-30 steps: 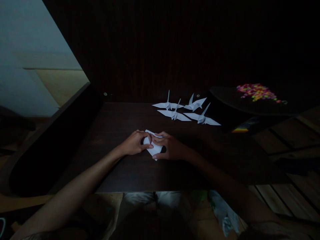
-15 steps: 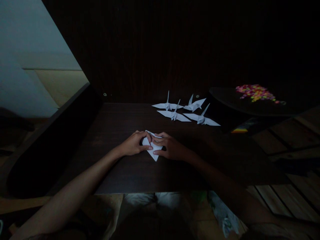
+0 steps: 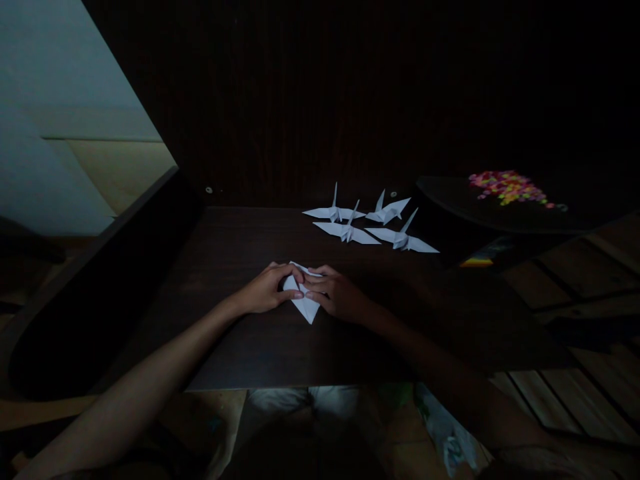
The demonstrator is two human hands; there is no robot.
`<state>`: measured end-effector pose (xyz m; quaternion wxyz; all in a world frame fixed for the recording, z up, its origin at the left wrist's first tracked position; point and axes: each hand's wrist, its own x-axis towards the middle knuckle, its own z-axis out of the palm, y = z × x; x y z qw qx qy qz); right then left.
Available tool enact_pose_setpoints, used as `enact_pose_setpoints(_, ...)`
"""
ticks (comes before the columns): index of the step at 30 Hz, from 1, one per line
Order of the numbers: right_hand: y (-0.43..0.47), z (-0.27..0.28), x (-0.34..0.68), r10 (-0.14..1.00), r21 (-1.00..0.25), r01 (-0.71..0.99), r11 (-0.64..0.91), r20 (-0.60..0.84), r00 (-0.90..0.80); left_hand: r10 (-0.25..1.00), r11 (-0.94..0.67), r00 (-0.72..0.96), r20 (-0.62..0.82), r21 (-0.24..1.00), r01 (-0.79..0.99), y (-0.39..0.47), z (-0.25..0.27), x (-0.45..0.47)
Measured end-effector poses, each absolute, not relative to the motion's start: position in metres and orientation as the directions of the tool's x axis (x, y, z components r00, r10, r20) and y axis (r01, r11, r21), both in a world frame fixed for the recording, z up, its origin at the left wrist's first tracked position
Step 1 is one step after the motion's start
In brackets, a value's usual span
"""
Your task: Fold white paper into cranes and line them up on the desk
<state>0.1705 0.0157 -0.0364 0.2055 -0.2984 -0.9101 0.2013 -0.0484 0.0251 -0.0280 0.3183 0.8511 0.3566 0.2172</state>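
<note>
A white sheet of folded paper (image 3: 309, 311) lies on the dark wooden table, its pointed corner turned toward me. My left hand (image 3: 273, 287) grips its left side, with the thumb on top and the fingers curled over the upper edge. From the other side my right hand (image 3: 334, 292) presses on the paper, its fingers and thumb closed on the right part. The two thumbs nearly meet at the middle. Both hands cover much of the upper part of the paper. Behind them stand several white paper cranes, the nearest being a crane (image 3: 347, 232) with spread wings.
A raised dark shelf (image 3: 450, 200) at the right bears a pile of small colourful pieces (image 3: 510, 187). A dark side panel (image 3: 95, 280) bounds the table (image 3: 240, 360) on the left, and a tall dark panel (image 3: 280, 100) rises behind. A plastic bag (image 3: 450, 433) lies below at the right.
My right thumb has slid up and left along the paper toward the left thumb, uncovering more of the lower right part. The cranes have not moved.
</note>
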Motion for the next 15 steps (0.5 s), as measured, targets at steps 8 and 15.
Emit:
enact_pose_setpoints(8, 0.014, -0.028, 0.176, 0.57, -0.458, 0.441, 0.772, 0.192, -0.799, 0.77, -0.526, 0.625, 0.128, 0.682, 0.508, 0.021, -0.026, -0.047)
enact_pose_setpoints(15, 0.014, -0.025, 0.186, 0.449, -0.335, 0.371, 0.866, 0.196, -0.872, 0.771, -0.533, 0.623, 0.134, 0.67, 0.516, 0.023, -0.029, -0.048)
